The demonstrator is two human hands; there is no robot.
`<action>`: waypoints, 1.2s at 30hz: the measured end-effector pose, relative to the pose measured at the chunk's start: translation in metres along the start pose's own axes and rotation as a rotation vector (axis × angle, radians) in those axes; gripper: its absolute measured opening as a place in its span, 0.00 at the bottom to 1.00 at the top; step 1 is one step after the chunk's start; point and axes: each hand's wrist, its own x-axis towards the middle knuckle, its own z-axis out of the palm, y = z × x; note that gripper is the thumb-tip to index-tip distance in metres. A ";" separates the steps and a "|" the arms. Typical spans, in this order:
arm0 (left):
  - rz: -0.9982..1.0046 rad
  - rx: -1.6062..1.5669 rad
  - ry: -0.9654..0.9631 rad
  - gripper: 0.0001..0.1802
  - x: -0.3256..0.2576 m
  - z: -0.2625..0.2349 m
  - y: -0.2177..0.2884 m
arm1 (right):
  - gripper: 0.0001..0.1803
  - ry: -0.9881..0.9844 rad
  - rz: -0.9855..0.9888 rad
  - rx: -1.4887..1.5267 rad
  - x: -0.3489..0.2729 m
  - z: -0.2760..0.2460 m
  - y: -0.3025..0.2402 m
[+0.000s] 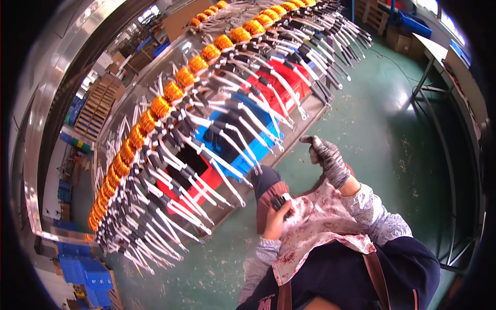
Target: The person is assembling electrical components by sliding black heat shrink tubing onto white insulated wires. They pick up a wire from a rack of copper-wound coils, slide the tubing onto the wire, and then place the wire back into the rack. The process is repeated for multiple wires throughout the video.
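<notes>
My left hand (277,223) is bare and closed around several short black sleeves (281,202), held low in front of my apron. To its right, my right hand (329,159) wears a grey striped knit glove. Its fingers are bent, with a gap between the forefinger and the thumb, and nothing shows in it. This hand is near the table's edge, apart from the hanging leads. A long row of orange copper-wire coils (172,91) runs along the table. White leads (231,166) with black sleeves and metal end lugs fan out from them toward me.
Under the leads stand a blue crate (243,164), a red crate (283,85) at the far end and another red crate (212,178) nearer. A metal-framed bench (431,49) lies to the right across the green floor (385,134). Wooden pallets (98,106) stand beyond the table.
</notes>
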 end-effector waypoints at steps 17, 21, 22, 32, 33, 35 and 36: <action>-0.438 -0.230 -0.226 0.19 0.041 0.005 -0.037 | 0.15 0.248 -0.131 -0.037 0.030 -0.002 -0.016; -0.445 -0.217 -0.193 0.16 0.038 0.008 -0.033 | 0.15 0.255 -0.122 -0.050 0.024 -0.001 -0.018; -0.451 -0.223 -0.187 0.16 0.040 0.008 -0.034 | 0.15 0.252 -0.130 -0.077 0.026 0.000 -0.019; -0.439 -0.155 -0.101 0.18 0.040 0.001 -0.028 | 0.15 0.310 -0.159 0.009 0.060 0.018 -0.037; -0.443 -0.139 -0.101 0.18 0.042 0.000 -0.028 | 0.15 0.331 -0.202 -0.013 0.066 0.020 -0.037; -0.450 -0.113 -0.103 0.18 0.043 0.002 -0.027 | 0.14 0.454 -0.479 -0.438 0.069 0.025 -0.036; -0.430 -0.117 -0.098 0.18 0.044 0.001 -0.033 | 0.13 0.499 -0.598 -0.664 0.070 0.025 -0.036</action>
